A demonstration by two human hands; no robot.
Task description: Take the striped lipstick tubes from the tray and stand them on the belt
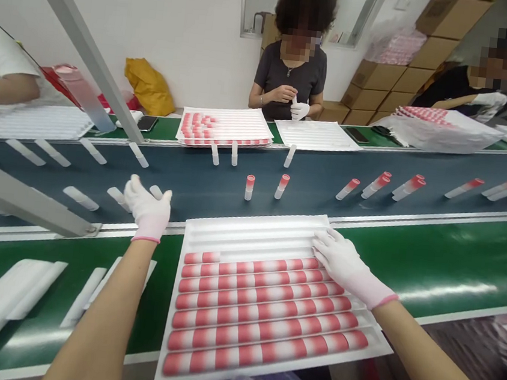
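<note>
A white grooved tray [249, 226] lies in front of me on the green bench, its near rows filled with pink-and-white tubes [263, 312]. My right hand [345, 263], in a white glove, rests flat on the right end of the top filled rows. My left hand [148, 206], also gloved, hovers open over the edge of the dark conveyor belt [217, 189], close to white tubes [119, 197] lying there. Two pink-capped tubes [249, 186] stand upright on the belt beyond the tray.
More tubes lie along the belt to the right [376, 185] and left [51, 152]. A metal frame bar [25, 202] crosses at left. White empty trays [1, 302] sit at my left. A person opposite [293, 67] handles a tube; other workers are at both sides.
</note>
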